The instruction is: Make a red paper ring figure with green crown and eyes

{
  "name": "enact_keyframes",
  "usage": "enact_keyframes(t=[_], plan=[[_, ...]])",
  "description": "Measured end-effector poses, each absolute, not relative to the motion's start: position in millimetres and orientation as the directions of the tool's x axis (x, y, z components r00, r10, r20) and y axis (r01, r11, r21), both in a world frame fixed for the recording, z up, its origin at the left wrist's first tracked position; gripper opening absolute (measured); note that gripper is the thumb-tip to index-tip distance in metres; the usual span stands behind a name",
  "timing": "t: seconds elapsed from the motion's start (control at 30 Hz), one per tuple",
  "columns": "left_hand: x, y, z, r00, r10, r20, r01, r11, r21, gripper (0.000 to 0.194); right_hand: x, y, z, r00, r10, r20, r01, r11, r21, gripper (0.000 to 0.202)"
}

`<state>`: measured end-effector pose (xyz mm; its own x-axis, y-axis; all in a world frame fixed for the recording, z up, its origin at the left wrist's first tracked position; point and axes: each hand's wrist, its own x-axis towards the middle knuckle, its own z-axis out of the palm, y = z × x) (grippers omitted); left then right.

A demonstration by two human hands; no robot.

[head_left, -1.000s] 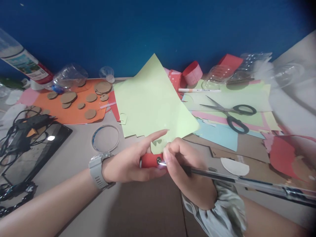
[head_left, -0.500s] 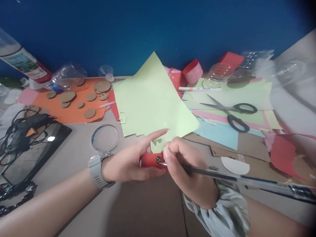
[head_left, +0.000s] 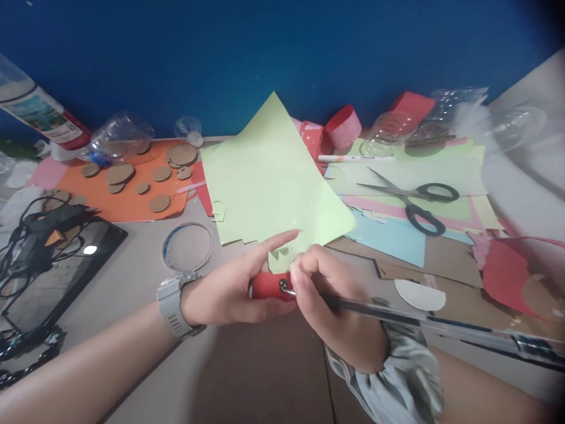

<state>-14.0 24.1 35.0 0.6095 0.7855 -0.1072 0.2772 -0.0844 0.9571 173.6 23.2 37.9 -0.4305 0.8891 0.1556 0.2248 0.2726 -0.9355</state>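
Note:
My left hand [head_left: 241, 288], with a grey watch [head_left: 174, 303] on its wrist, is closed around a small red paper piece [head_left: 267, 286], probably a roll. A dark round mark with pale spots [head_left: 283, 285] shows on the red surface. Pinched in my right hand [head_left: 329, 300] is a clear-barrelled pen [head_left: 424, 321], its tip touching the red piece beside that mark. A small pale green paper scrap with a zigzag edge [head_left: 282, 259] stands just behind the red piece, partly hidden by my fingers. Beyond both hands lies a large light green sheet [head_left: 273, 171].
Scissors [head_left: 410, 197] and a white marker [head_left: 355, 159] lie on coloured paper at the right. Cardboard discs [head_left: 119, 174] rest on orange paper [head_left: 150, 197] at the left, near a tape ring [head_left: 188, 247], a dark tablet-like device [head_left: 66, 265] and a plastic bottle [head_left: 123, 135].
Hardly anything differs. The whole view has shifted very slightly, while both hands keep the same hold and the pen tip stays by the dark mark.

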Motion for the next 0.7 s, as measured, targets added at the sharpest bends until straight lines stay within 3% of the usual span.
enact_keyframes(t=[0.7], plan=[[-13.9,22.6,34.7,0.606,0.787,-0.114,0.256,-0.057,0.965,0.087,175.3,22.7,38.5,-0.417,0.896,0.15,0.221,0.26,-0.94,0.03]])
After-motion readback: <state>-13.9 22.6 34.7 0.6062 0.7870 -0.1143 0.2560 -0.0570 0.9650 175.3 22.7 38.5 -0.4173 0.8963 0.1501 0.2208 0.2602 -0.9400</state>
